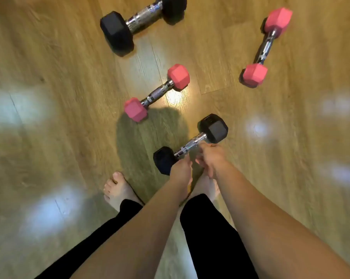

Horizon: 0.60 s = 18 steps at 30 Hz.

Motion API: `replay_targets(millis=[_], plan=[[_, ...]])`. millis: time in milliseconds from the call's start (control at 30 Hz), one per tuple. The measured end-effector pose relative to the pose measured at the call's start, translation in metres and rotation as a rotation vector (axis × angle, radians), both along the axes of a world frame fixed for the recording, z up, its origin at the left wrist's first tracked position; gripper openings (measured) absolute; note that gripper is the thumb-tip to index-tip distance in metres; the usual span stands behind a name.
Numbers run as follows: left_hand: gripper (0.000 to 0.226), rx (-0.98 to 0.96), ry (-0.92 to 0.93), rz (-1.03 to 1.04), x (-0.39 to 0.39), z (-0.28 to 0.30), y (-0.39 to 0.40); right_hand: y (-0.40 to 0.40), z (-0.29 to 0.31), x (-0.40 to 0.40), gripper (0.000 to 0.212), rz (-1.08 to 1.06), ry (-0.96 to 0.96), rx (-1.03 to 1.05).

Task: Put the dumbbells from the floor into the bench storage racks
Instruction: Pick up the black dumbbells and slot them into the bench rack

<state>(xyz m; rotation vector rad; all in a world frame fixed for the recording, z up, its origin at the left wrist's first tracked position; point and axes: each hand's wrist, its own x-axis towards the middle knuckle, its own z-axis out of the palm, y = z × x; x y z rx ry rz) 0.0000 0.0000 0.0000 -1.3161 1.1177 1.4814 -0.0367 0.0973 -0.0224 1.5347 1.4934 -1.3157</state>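
A small black hex dumbbell point(192, 144) with a chrome handle lies on the wooden floor just in front of my bare feet. My left hand point(181, 171) is at the handle's near end, beside the lower black head. My right hand point(210, 157) touches the handle close to the upper black head. Motion blur hides whether either hand's fingers wrap the handle. A pink dumbbell point(157, 93) lies further ahead, a second pink dumbbell point(267, 46) at the far right, and a large black dumbbell point(142, 19) at the top. No bench or rack is in view.
My left foot point(117, 190) stands on the floor at the lower left, and my right foot point(205, 187) is partly hidden under my arms. Wooden floor point(59, 117) with bright light reflections spreads out on both sides.
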Motion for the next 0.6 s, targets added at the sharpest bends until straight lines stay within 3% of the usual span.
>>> replay_targets(millis=[100,300,600], plan=[[0.043,0.015,-0.143,0.195,0.003,-0.020,0.015,-0.001,-0.022,-0.004,0.018,-0.043,-0.023,-0.035],[0.041,0.106,-0.213,0.855,-0.020,-0.032,0.025,-0.010,-0.064,-0.004,0.042,-0.259,-0.110,-0.184],[0.038,0.126,-0.258,0.923,-0.030,-0.042,0.030,-0.010,-0.059,-0.011,0.030,-0.352,-0.049,-0.207]])
